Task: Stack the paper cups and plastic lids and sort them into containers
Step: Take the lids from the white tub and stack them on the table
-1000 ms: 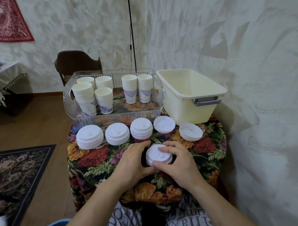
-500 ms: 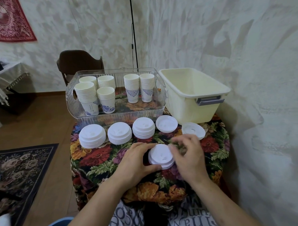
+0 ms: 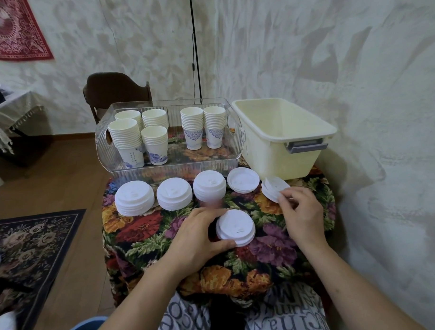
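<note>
My left hand grips a short stack of white plastic lids on the floral tablecloth. My right hand reaches to the rightmost lid pile and pinches its tilted top lids. Further stacks of lids stand in a row behind. Several stacks of paper cups stand in the clear plastic container. The cream plastic bin at the back right looks empty.
The small table stands against a marbled wall on the right. A brown chair is behind the clear container. A patterned rug and a few loose cups lie on the wooden floor to the left.
My right hand left the front lid stack and moved right and back to the rightmost pile, tilting its top lids. My left hand stays on the front stack.
</note>
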